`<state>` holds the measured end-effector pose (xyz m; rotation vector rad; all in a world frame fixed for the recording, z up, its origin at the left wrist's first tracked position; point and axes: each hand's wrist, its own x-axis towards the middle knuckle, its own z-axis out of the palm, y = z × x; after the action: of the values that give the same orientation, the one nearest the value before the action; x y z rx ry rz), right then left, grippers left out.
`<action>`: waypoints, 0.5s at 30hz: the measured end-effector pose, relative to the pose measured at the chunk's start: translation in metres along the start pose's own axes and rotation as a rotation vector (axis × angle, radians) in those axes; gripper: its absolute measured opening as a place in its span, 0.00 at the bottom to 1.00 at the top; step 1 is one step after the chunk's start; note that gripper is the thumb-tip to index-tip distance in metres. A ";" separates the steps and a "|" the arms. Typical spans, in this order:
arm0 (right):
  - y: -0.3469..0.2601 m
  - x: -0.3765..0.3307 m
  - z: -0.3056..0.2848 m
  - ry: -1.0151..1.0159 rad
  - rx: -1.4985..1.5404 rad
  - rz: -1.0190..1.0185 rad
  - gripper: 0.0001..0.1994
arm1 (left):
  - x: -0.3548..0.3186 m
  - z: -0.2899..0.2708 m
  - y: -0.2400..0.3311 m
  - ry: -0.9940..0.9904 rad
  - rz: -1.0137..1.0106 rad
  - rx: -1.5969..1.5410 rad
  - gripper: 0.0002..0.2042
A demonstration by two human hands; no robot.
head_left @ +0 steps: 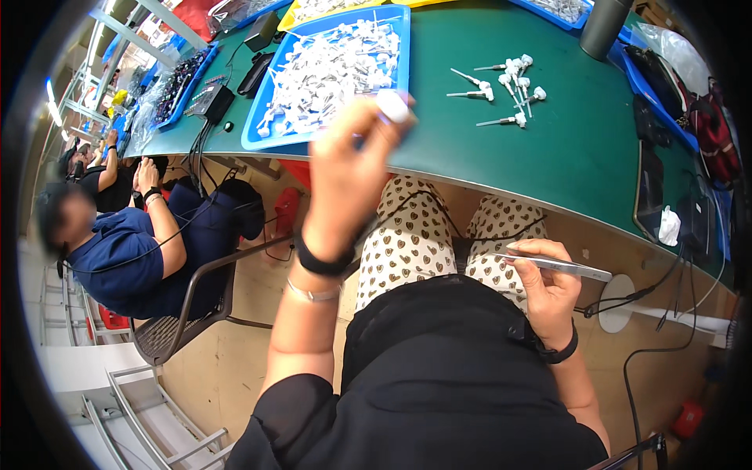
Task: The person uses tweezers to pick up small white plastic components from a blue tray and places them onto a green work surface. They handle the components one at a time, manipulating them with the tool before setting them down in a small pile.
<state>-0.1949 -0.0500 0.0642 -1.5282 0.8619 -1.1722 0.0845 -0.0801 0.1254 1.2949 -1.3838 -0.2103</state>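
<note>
My left hand (pixel 352 153) is raised over the front edge of the blue tray, fingers closed round a white rounded plastic piece (pixel 393 106) blurred by motion. Lower down at the right, above my lap, my right hand (pixel 550 294) grips a slim silver tool (pixel 568 268) with a thin pointed end toward the left; its exact kind is unclear. White pump heads with thin tubes (pixel 337 70) fill the blue tray (pixel 405 47) beyond my left hand. Several similar pump heads (pixel 518 119) lie loose on the green table (pixel 580 149), to the right of that tray.
Beyond the blue tray sits a yellow tray (pixel 291 17). A dark cylinder (pixel 605 27) stands at the far right, near a phone-like dark device (pixel 648 188) and a crumpled tissue (pixel 669 225). Black cables (pixel 205 153) hang at the left, where a seated person (pixel 125 251) works.
</note>
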 end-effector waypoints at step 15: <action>-0.010 0.004 -0.014 -0.014 -0.001 -0.123 0.09 | 0.057 0.110 0.002 -0.593 0.150 0.610 0.11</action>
<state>-0.2072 -0.0546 0.0752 -1.6070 0.7679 -1.2485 0.0137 -0.1813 0.1255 1.6928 -2.1560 -0.0670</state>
